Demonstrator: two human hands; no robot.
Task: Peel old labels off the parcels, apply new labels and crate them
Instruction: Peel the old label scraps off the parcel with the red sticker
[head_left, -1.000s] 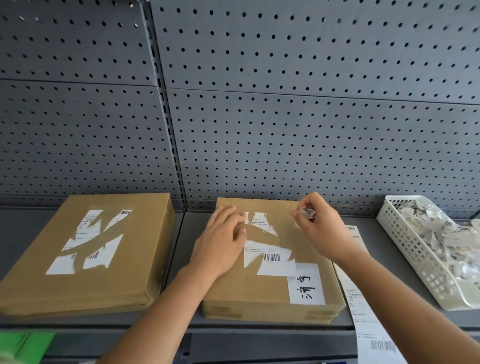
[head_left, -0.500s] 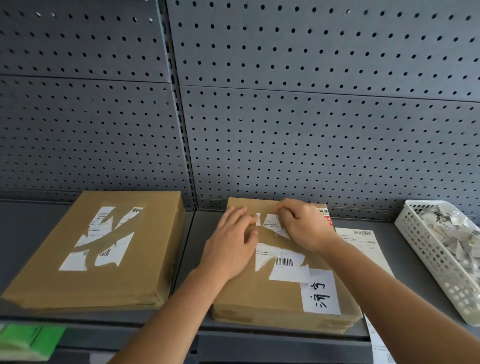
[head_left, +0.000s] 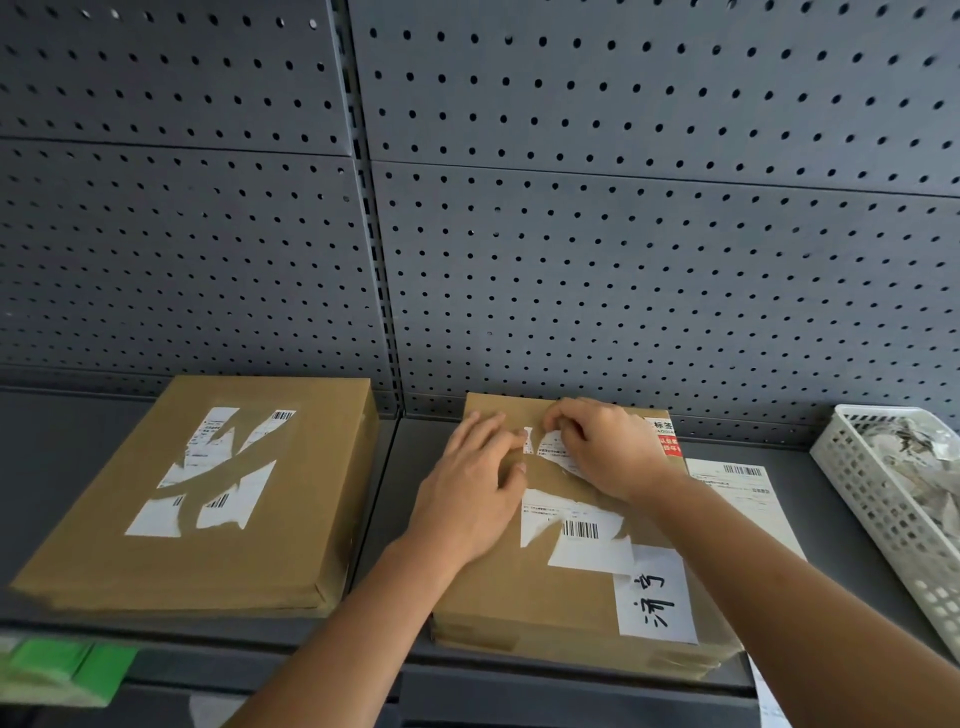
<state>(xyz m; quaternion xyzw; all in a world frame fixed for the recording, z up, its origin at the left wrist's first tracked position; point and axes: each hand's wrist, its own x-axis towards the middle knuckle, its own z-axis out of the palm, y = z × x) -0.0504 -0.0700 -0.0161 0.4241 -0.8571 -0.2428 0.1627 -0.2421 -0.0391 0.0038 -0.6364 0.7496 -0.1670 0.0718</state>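
Observation:
A flat brown parcel (head_left: 524, 597) lies on the grey shelf in front of me, with torn remnants of an old white label (head_left: 576, 525) and a white handwritten sticker (head_left: 655, 603) near its front right corner. My left hand (head_left: 470, 493) rests flat on the parcel's top, fingers straight. My right hand (head_left: 605, 449) has its fingers curled over the far scraps of the old label (head_left: 550, 447), picking at them. A second brown parcel (head_left: 208, 519) with a torn label lies to the left.
A white plastic basket (head_left: 883, 499) holding several torn label scraps stands at the right. A sheet of printed labels (head_left: 748, 488) lies on the shelf (head_left: 810, 525) between parcel and basket. Grey pegboard (head_left: 571, 234) rises behind. Something green (head_left: 67, 670) sits at the lower left.
My right hand came back from the right side, where it pinched a peeled scrap, to the far label remnant. My left hand stayed flat on the parcel.

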